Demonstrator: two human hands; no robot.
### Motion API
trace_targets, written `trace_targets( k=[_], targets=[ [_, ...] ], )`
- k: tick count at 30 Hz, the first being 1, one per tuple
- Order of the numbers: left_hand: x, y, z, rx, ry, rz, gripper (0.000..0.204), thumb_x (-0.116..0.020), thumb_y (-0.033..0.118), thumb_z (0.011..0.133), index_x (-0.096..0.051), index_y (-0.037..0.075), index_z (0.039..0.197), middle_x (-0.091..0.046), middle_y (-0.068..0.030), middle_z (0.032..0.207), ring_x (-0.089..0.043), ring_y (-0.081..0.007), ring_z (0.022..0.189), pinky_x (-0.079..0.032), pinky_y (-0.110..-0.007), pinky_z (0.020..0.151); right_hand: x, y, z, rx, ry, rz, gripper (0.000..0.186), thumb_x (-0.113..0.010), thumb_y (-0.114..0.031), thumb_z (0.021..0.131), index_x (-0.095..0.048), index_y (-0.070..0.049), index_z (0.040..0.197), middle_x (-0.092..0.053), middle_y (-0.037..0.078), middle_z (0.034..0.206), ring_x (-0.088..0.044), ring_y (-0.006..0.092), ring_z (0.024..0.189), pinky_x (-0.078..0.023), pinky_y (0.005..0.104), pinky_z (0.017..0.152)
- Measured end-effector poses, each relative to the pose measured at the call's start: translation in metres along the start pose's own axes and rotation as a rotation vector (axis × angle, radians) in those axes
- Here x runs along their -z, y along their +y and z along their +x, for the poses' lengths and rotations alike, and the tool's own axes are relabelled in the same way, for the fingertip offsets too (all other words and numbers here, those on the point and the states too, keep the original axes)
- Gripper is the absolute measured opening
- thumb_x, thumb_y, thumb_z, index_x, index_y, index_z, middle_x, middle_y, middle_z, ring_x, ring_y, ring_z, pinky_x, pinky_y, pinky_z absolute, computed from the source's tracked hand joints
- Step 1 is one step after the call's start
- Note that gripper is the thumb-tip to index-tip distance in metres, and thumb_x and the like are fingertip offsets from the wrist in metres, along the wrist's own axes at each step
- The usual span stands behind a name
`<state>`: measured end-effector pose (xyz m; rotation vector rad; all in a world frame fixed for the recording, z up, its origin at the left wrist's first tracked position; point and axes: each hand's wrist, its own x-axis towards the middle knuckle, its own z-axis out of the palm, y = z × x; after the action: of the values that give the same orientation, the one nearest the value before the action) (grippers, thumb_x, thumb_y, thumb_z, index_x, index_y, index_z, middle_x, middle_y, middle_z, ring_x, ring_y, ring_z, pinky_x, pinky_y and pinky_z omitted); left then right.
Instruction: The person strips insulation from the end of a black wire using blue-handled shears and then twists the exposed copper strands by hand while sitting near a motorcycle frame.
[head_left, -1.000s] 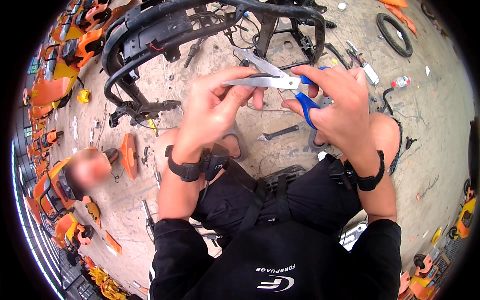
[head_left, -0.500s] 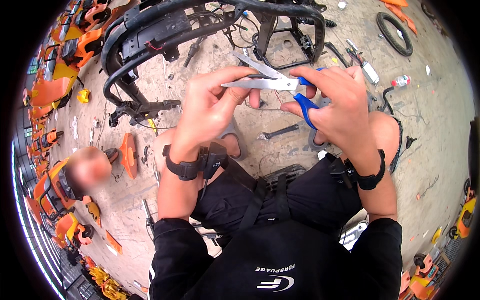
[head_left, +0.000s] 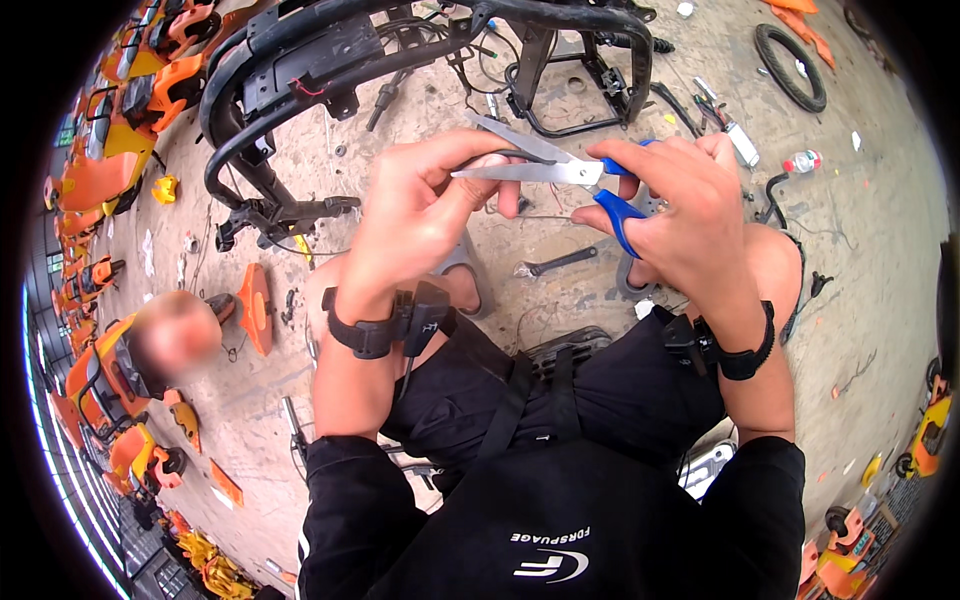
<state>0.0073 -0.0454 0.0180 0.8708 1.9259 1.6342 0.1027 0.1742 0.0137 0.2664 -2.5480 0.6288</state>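
My right hand [head_left: 695, 200] is closed on a pair of scissors [head_left: 590, 173], with thumb and fingers at the blue handles. The silver blades are spread apart and point left. A thin black cable [head_left: 525, 155] lies between them, near the pivot. Its other end runs into my left hand [head_left: 415, 205], pinched between the fingers and thumb. The lower blade passes in front of my left fingertips, so part of the grip is hidden. Both hands are raised above my knees.
Ahead stands a black tubular vehicle frame [head_left: 265, 125] with loose wiring. On the floor lie an adjustable wrench [head_left: 560, 262], a tyre [head_left: 790, 68], a plastic bottle [head_left: 802, 161] and a white box-shaped part [head_left: 742, 145]. An orange panel [head_left: 257, 310] and several orange vehicles [head_left: 110, 185] are at left.
The scissors and my right hand have shifted slightly to the right. The blades are still spread around the cable, and my left hand has kept its grip.
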Motion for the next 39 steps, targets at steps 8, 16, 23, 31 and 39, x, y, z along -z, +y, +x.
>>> trace_targets(
  k=[8,16,23,31,39],
  targets=[
    [0.0040,-0.0037,-0.0014,-0.020,-0.020,-0.149,0.019,-0.052,0.005,0.096,-0.062,-0.006,0.108,-0.064,-0.0060,0.079,-0.059,-0.0111,0.074,-0.046,-0.024,0.066,0.0020,-0.0021,0.0003,-0.007,-0.030,-0.045,0.038,-0.084,-0.025,0.060,-0.070,-0.015,0.094,-0.053,-0.007,0.059,-0.050,0.0116,0.059,-0.029,0.0298,0.067],
    [0.0032,-0.0071,0.0002,-0.016,0.002,-0.143,0.021,-0.053,0.007,0.096,-0.061,-0.007,0.109,-0.064,-0.0079,0.080,-0.058,-0.0112,0.073,-0.044,-0.023,0.064,0.0001,-0.0005,-0.0029,-0.021,-0.023,0.015,0.039,-0.084,-0.026,0.060,-0.070,-0.013,0.094,-0.053,-0.006,0.059,-0.049,0.0121,0.058,-0.029,0.0300,0.066],
    [-0.0006,-0.0072,-0.0005,-0.063,0.005,-0.137,0.025,-0.055,0.012,0.096,-0.060,-0.008,0.110,-0.064,-0.0096,0.079,-0.055,-0.0108,0.069,-0.041,-0.023,0.060,0.0000,-0.0019,-0.0018,-0.021,-0.010,0.006,0.040,-0.085,-0.027,0.059,-0.070,-0.013,0.093,-0.052,-0.005,0.058,-0.048,0.0121,0.056,-0.029,0.0300,0.066],
    [0.0042,-0.0096,0.0010,-0.085,-0.004,-0.180,0.024,-0.055,0.011,0.096,-0.060,-0.008,0.110,-0.064,-0.0108,0.079,-0.057,-0.0129,0.069,-0.042,-0.024,0.060,-0.0001,-0.0007,-0.0038,-0.030,-0.021,0.011,0.040,-0.085,-0.030,0.059,-0.070,-0.013,0.092,-0.055,-0.005,0.059,-0.047,0.0122,0.055,-0.029,0.0300,0.067],
    [0.0021,-0.0091,-0.0018,-0.079,0.004,-0.178,0.023,-0.054,0.009,0.096,-0.061,-0.008,0.110,-0.065,-0.0116,0.079,-0.058,-0.0137,0.069,-0.043,-0.025,0.060,-0.0008,-0.0035,0.0000,-0.020,-0.024,0.011,0.039,-0.085,-0.028,0.059,-0.071,-0.013,0.091,-0.055,-0.005,0.058,-0.047,0.0121,0.055,-0.029,0.0300,0.066]
  ],
)
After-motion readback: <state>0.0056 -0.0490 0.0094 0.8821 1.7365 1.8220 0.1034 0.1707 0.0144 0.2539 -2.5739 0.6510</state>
